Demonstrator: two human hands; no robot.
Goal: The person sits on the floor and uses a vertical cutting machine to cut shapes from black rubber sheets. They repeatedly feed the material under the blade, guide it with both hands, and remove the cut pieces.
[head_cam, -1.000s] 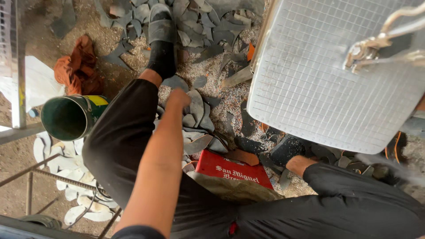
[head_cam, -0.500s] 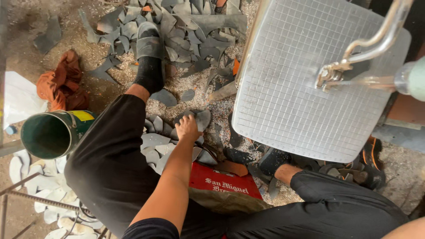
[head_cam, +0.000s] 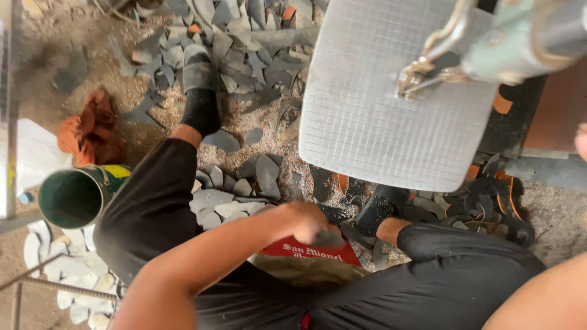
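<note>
Here, the scene line by line:

Scrap: you are pinching a dark grey offcut [head_cam: 330, 237] in your left hand [head_cam: 309, 221], low between your knees, just above the red box [head_cam: 309, 252].

Left hand: your fingers are curling closed around the scrap, thumb pressing on top.

Right hand: only a sliver of arm is showing at the lower right edge; you cannot tell whether that hand is spread or closed.

Handling: the piece is looking thin, light and bendy, like rubber or foam sheet, so it is probably flexing rather than breaking; gripping it by a flat edge near its middle is likely keeping it from drooping.

Around it: similar grey offcuts [head_cam: 268, 174] are lying scattered on the floor [head_cam: 122, 91] between your feet, with paler pieces [head_cam: 211, 198] just beside your left leg.

Further out: a white gridded sheet [head_cam: 379, 116] is hanging above the floor under a metal machine part [head_cam: 501, 43]; a green cylinder [head_cam: 76, 195] is lying near an orange cloth [head_cam: 88, 131]; your black sock and grey sandal [head_cam: 200, 73] are resting among the scraps.
</note>
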